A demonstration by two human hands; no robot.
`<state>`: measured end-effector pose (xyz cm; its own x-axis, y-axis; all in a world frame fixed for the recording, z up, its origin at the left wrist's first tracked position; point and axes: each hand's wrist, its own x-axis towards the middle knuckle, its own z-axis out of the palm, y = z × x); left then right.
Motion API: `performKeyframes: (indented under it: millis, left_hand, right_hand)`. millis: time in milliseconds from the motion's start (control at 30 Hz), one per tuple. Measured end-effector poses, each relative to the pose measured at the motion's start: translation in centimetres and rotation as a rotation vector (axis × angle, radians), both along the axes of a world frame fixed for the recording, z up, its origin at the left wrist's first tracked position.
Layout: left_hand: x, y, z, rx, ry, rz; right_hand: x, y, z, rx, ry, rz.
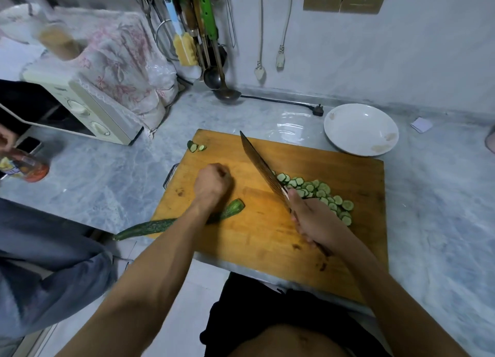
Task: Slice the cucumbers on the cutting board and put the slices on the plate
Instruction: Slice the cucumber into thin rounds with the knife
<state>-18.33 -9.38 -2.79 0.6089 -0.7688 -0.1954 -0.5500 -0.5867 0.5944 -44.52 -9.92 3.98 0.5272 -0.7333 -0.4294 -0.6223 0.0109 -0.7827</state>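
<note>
A wooden cutting board [267, 222] lies on the grey marbled worktop [107, 174], and the 2 hands work above it. The right hand [313, 220] is wrapped around the handle of a long patterned knife [261, 166], whose blade slants up toward 11 o'clock, its tip over the far part of the board. Just to the blade's 3 o'clock side a heap of cucumber slices [321, 193] runs in a band toward the board's right part, touching the blade near its heel. The left hand [213, 185] is curled into a fist over the board's left part; whether it pinches anything inside that fist cannot be told. Under the left wrist lies 1 uncut cucumber [150, 226], its cut end [237, 205] pointing toward 2 o'clock on the board and its tail hanging past the board's left edge at 8 o'clock. 2 small end pieces [195, 146] sit near the board's far left corner. A white plate [360, 129] stands on the worktop at 1 o'clock from the board, just beside its far right corner, with no slices on it. At 10 o'clock sits a cream toaster oven [85, 107] under a flowered cloth, and ladles [217, 80] hang on the wall at 12 o'clock. At the left edge, another person's hand [6, 138] is above a bottle [26, 167].
</note>
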Motion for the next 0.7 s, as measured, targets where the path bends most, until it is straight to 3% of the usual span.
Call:
performKeyframes:
  millis: [167, 400, 700]
  left_hand:
    - [5.4, -1.5, -0.8, -0.103, 0.040, 0.219]
    - [4.3, -1.8, -0.2, -0.242, 0.090, 0.193]
    - [-1.3, 9.1, -1.9, -0.222, -0.009, -0.273]
  right_hand:
    - [0.9, -0.4, 0.3, -0.008, 0.037, 0.048]
    - [2.4, -0.9, -0.2, 0.021, 0.058, 0.067]
    - [0.8, 0.3, -1.0, 0.126, 0.069, 0.004]
